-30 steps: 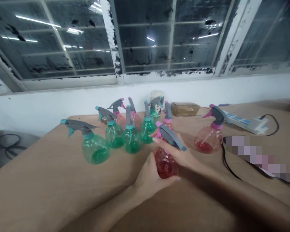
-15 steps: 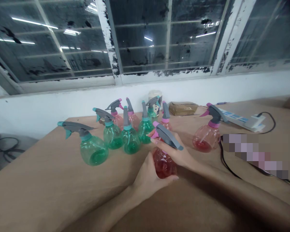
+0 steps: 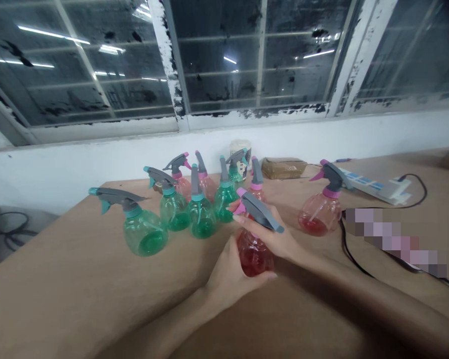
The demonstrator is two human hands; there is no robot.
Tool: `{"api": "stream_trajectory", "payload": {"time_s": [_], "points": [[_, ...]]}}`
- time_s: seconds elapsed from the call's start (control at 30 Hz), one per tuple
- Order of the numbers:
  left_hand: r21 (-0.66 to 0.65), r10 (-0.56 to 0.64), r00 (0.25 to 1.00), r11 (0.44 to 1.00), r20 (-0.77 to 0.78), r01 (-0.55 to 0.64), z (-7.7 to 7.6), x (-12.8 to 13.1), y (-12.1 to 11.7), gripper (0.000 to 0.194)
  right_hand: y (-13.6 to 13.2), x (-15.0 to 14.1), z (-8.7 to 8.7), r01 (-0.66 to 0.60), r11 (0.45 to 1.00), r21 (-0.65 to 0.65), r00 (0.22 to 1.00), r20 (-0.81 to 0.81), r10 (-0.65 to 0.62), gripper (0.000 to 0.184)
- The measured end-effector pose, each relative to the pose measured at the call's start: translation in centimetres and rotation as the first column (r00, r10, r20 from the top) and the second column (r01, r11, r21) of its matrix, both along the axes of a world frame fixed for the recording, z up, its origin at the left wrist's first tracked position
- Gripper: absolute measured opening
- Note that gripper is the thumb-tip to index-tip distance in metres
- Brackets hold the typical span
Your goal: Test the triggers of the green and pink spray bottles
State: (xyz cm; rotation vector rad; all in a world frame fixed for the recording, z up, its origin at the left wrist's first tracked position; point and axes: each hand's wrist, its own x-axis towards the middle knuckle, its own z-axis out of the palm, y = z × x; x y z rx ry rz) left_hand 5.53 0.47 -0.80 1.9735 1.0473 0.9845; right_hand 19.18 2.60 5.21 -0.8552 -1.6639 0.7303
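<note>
Between my hands is a spray bottle (image 3: 255, 254) with red liquid, a grey spray head and a pink nozzle and trigger. My left hand (image 3: 230, 271) wraps round the lower body of this bottle, its thumb across the near side. My right hand (image 3: 269, 232) grips it at the neck, just under the spray head, with fingertips by the pink trigger. Just beyond them stand a green spray bottle (image 3: 202, 219) and another green one (image 3: 224, 199). A pink spray bottle (image 3: 320, 214) with a little red liquid stands to the right of my right hand.
Farther left is a green spray bottle (image 3: 145, 237); several more bottles crowd the back. A brown box (image 3: 283, 168) and a white tub (image 3: 240, 145) sit by the wall. At right lie a white power strip (image 3: 377, 184), a black cable (image 3: 346, 247) and a pixelated object (image 3: 396, 239).
</note>
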Motion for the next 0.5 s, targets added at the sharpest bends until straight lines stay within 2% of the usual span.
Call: {"api": "stream_trajectory", "payload": {"time_s": [0.13,0.3,0.5], "points": [[0.012,-0.022,1.0,1.0,-0.021,0.023,-0.19,-0.23,0.2,0.077,0.06,0.02,-0.2,-0.018,1.0,0.008,1.0,0.002,0.018,0.021],[0.006,-0.033,0.999,0.999,-0.015,0.033,-0.42,-0.28,0.32,0.081,0.13,0.15,-0.34,0.032,0.999,0.001,0.999,0.015,-0.032,0.019],[0.01,-0.052,0.999,0.999,-0.014,0.052,-0.06,-0.27,0.22,0.086,0.1,0.07,0.06,0.008,1.0,0.003,0.999,0.05,-0.008,0.014]]}}
